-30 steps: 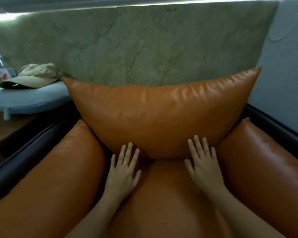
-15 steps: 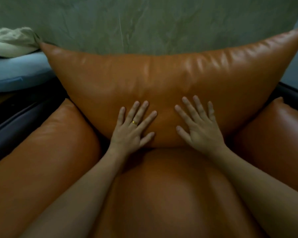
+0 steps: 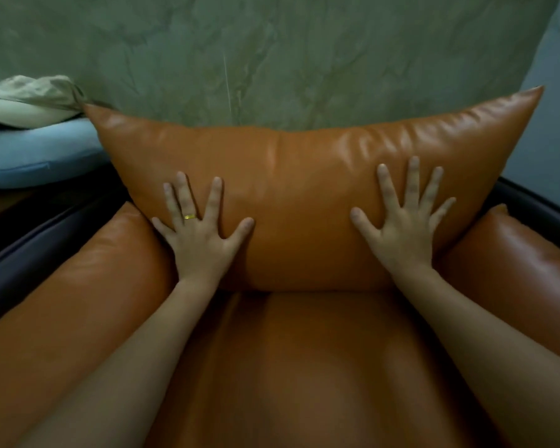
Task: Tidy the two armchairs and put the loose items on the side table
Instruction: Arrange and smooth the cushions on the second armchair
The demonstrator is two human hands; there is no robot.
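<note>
The wide tan-orange leather back cushion (image 3: 288, 189) stands on its long edge at the rear of the armchair's leather seat cushion (image 3: 304, 367), in front of the green marbled wall (image 3: 272, 59). Its lower corners are tucked behind the padded left armrest (image 3: 88, 286) and right armrest (image 3: 514, 263). The left hand (image 3: 201, 234), wearing a gold ring (image 3: 189, 216), lies flat on the cushion's lower left face. The right hand (image 3: 404, 227) lies flat on its lower right face. All fingers are straight and spread: released, pressing rather than grasping anything.

The step looks like squaring and smoothing this cushion. To do it well, push evenly with both palms so the cushion seats into the back of the chair without twisting. Its right top corner appears higher than the left, so a nudge on that side would probably level it. Leather slides under flat palms, so press inward first, then sweep outward toward the corners to flatten the creases along the top edge. Watch the left top corner. It is just beside the khaki cloth cap (image 3: 29, 101) resting on the pale blue round side table (image 3: 39, 156), and a hard shove leftward could knock the cap off.
</note>
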